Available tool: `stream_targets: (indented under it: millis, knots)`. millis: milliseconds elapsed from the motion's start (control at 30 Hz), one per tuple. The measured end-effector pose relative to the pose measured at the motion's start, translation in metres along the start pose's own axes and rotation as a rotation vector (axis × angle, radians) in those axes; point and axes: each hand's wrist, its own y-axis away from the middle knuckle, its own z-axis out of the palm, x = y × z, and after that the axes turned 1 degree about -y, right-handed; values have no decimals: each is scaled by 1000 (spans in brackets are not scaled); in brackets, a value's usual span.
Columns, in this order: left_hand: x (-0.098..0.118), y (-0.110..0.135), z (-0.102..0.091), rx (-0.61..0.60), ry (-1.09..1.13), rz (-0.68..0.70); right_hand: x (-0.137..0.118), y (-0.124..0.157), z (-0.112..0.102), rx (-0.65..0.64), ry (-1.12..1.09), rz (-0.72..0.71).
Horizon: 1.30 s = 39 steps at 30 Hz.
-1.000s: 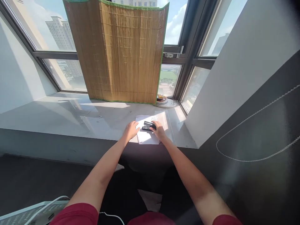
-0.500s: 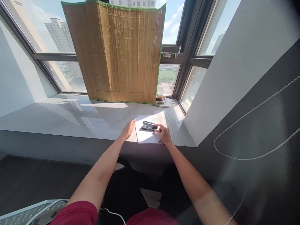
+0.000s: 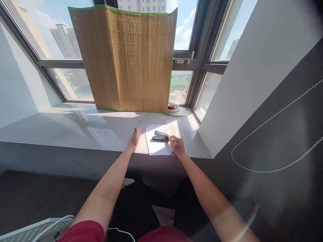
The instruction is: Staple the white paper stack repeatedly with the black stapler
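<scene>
A black stapler [image 3: 160, 136] lies on white sheets of paper [image 3: 158, 149] near the front edge of the sill, its jaws pointing left. Thumb and fingers of my right hand [image 3: 177, 145] are closed at the stapler's right end, by a small orange part [image 3: 169, 136]. My left hand [image 3: 135, 137] is left of the paper, apart from it, with fingers stretched out and nothing in them. Some writing shows on the paper's upper part.
A bamboo mat [image 3: 136, 60] with green edging leans against the window behind the sill [image 3: 75, 129]. Stacked plates [image 3: 176, 110] stand at its lower right corner. A beaded cord [image 3: 267, 171] hangs at the right. A white basket [image 3: 37, 230] sits at the lower left.
My left hand has let go of the paper's left edge and drawn back leftward, its fingers opening. My right hand stays at the stapler, shifted slightly right.
</scene>
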Motion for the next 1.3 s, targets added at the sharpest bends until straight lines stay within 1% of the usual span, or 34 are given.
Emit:
stream_targets:
  millis: [100, 167, 267, 333, 367, 400, 467, 533, 600, 733, 800, 900, 967, 1033, 1100, 1300]
  knots:
    - [1, 0, 0, 28, 80, -28, 2, 1, 1, 10, -4, 8]
    - [2, 1, -1, 49, 135, -55, 4, 0, 1, 15, -15, -11]
    - [5, 4, -2, 49, 192, -95, 3, -4, -1, 80, -57, -96]
    - [7, 6, -2, 43, 192, -118, -2, -11, 0, 137, -89, -151]
    - [8, 7, -2, 42, 183, -128, -6, -16, 1, 137, -108, -176]
    - [10, 9, -2, 44, 172, -136, -10, -20, 3, 110, -130, -198]
    - [13, 11, -2, 34, 146, -149, -19, -29, 9, 7, -171, -231]
    - [16, 13, -2, 21, 125, -167, -26, -35, 14, -78, -168, -243]
    - [18, 13, -2, 17, 112, -183, -32, -38, 19, -92, -116, -253]
    - [16, 11, -3, 24, 131, -190, -46, -32, 21, -36, -54, -289]
    - [14, 9, -2, 24, 149, -192, -59, -25, 20, 4, -19, -395]
    - [12, 7, 0, 64, 195, -204, -80, -16, 20, 38, 83, -671]
    - [12, 6, 1, 109, 222, -229, -91, -12, 21, 35, 144, -801]
    - [13, 5, 2, 137, 232, -252, -98, -11, 22, 30, 190, -871]
    - [14, 4, 1, 137, 242, -259, -100, -11, 24, 21, 226, -914]
    - [16, 5, 0, 86, 249, -209, -91, -13, 29, 33, 323, -1012]
